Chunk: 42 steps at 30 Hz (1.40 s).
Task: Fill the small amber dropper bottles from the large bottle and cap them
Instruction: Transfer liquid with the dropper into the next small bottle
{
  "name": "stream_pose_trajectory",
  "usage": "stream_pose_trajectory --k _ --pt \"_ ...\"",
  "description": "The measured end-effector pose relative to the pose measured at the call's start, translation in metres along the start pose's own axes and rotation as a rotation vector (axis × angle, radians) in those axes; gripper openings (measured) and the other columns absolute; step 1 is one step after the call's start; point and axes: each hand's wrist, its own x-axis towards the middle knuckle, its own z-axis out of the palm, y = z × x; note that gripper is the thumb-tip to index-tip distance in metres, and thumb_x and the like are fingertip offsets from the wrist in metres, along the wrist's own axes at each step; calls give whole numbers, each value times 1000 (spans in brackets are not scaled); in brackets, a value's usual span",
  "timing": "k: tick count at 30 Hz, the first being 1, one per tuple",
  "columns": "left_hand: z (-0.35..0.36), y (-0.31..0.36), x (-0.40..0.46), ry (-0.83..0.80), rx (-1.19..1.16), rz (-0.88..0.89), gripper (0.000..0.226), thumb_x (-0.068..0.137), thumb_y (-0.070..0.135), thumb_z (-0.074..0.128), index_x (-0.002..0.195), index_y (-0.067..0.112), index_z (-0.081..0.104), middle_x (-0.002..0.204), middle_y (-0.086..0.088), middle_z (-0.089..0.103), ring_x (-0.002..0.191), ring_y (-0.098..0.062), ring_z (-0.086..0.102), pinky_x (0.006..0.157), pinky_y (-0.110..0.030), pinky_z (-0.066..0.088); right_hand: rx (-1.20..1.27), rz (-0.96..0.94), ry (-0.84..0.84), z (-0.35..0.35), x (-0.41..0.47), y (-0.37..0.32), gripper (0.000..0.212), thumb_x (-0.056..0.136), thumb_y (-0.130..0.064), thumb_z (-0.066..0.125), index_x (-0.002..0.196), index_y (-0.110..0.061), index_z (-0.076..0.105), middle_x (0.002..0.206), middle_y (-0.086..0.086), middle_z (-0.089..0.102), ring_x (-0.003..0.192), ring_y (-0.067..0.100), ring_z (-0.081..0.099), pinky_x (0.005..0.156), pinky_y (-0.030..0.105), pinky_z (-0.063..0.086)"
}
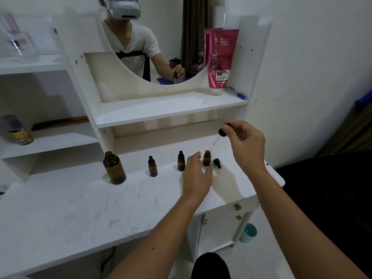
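The large amber bottle [114,168] stands uncapped at the left of the white tabletop [80,202]. Two small amber bottles [152,167] [181,161] stand capped with black droppers. A third small bottle [206,158] is uncapped. My right hand [244,141] pinches a black dropper [221,133] above it, the glass tip slanting down to that bottle's mouth. My left hand [196,176] hovers with fingers spread just left of the uncapped bottle, touching nothing. A loose black dropper cap [217,163] lies to the bottle's right.
A pink tube [220,59] and a blue pen [237,93] sit on the shelf under the mirror. A spray can [17,130] stands on the left shelf. A teal cup [248,232] is on the floor by the cabinet. The tabletop's right edge lies near the bottles.
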Motion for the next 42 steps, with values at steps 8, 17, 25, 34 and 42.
stream_pose_trajectory --k 8,17,25,34,42 --pt "10 -3 21 56 2 73 28 98 21 66 126 20 62 123 6 65 112 -12 63 100 -35 53 24 15 -97 12 1 14 10 96 -16 75 105 -14 78 86 -7 80 87 6 77 88 23 59" --pt "10 -10 24 56 -28 114 21 99 18 66 121 20 66 115 8 70 107 -8 66 99 -30 53 -53 55 -179 25 -6 24 5 94 -14 75 93 -15 79 81 -8 80 81 4 75 78 15 54" --pt "11 -12 23 53 -18 125 21 100 21 65 122 19 66 116 7 70 107 -8 65 96 -27 54 -102 81 -192 23 -1 20 5 96 -17 73 98 -17 78 80 -10 79 79 0 74 73 7 52" --pt "10 -11 22 42 -32 111 22 102 19 61 123 18 66 118 5 70 109 -10 65 98 -29 54 -119 93 -185 28 -3 19 8 94 -14 74 88 -17 78 79 -11 79 71 3 72 66 18 55" --pt "11 -9 21 35 -20 111 24 103 18 58 126 17 63 121 4 68 112 -11 63 99 -35 54 -128 35 -173 30 -5 15 5 95 -16 74 95 -17 79 80 -10 79 79 1 74 73 11 55"
